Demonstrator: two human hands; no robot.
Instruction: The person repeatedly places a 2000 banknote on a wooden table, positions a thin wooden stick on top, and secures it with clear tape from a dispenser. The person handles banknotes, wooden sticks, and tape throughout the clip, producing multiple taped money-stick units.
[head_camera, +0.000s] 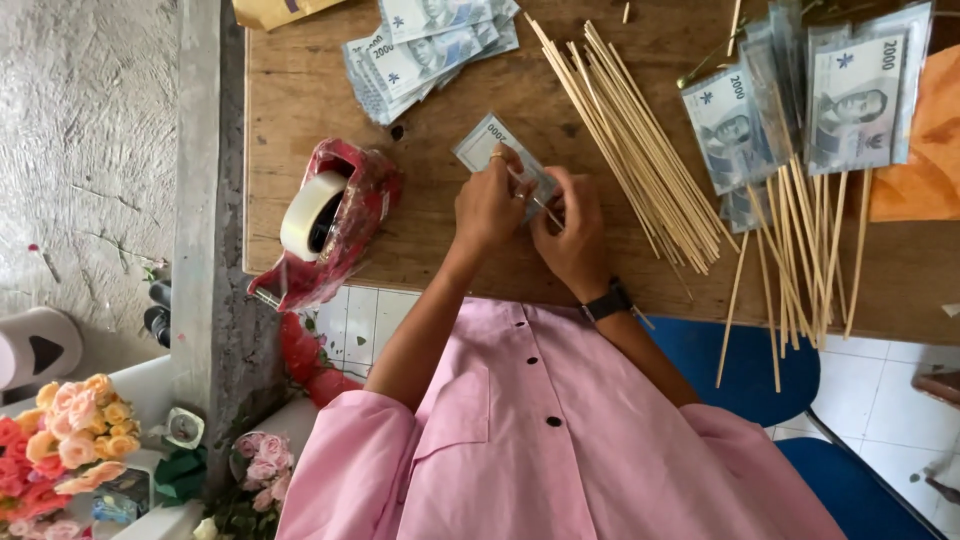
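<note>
My left hand and my right hand meet over the wooden table, both pinching a grey banknote in a clear sleeve that lies flat under them. A thin wooden stick runs between my fingers against the note. I wear a ring on the left hand and a black watch on the right wrist. My pink buttoned shirt fills the lower middle of the view.
A red tape dispenser with a white tape roll stands left of my hands. Loose wooden sticks fan out to the right. Sleeved banknotes on sticks lie far right; a banknote pile lies beyond. Artificial roses stand lower left.
</note>
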